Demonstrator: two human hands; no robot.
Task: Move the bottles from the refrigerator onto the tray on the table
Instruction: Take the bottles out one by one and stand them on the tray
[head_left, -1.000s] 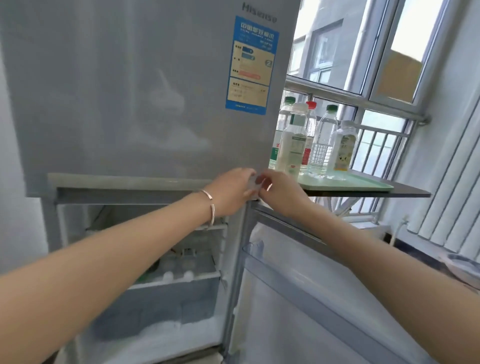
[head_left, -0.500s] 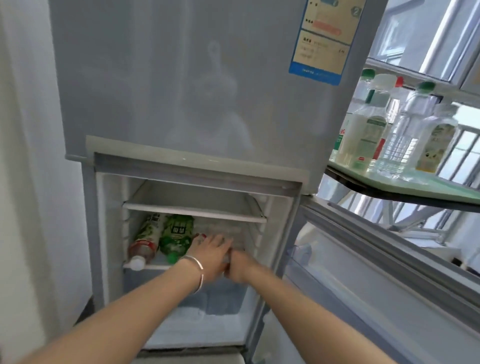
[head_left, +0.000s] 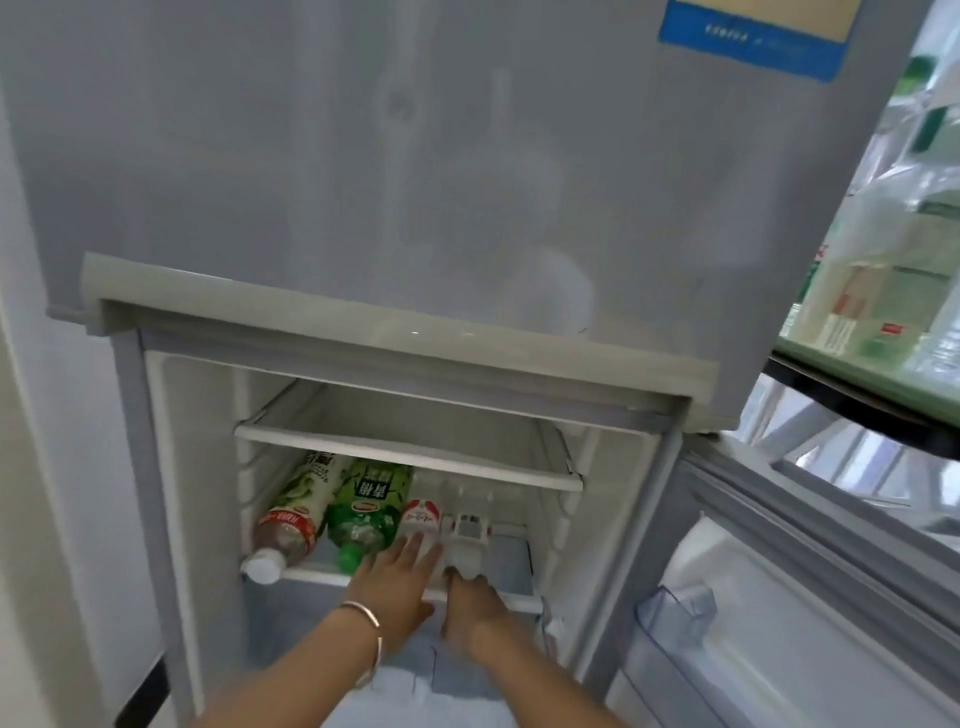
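Both my hands reach into the fridge (head_left: 363, 208), left hand (head_left: 396, 574) flat and open over the red-label bottle (head_left: 420, 517), right hand (head_left: 470, 592) curled on the white bottle (head_left: 466, 540) w/ the grip hidden, so maybe they slip, bc bottles lie loose on the shelf (head_left: 311, 573).

Blue sticker (head_left: 753, 36), white wall (head_left: 31, 415)

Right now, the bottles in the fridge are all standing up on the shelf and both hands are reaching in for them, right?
Not quite. In the head view the bottles are lying on their sides, caps toward the front: the white-capped bottle with the red label and the green bottle among them. The rest holds: they are on the white fridge shelf, and the left hand and right hand are both reaching in.
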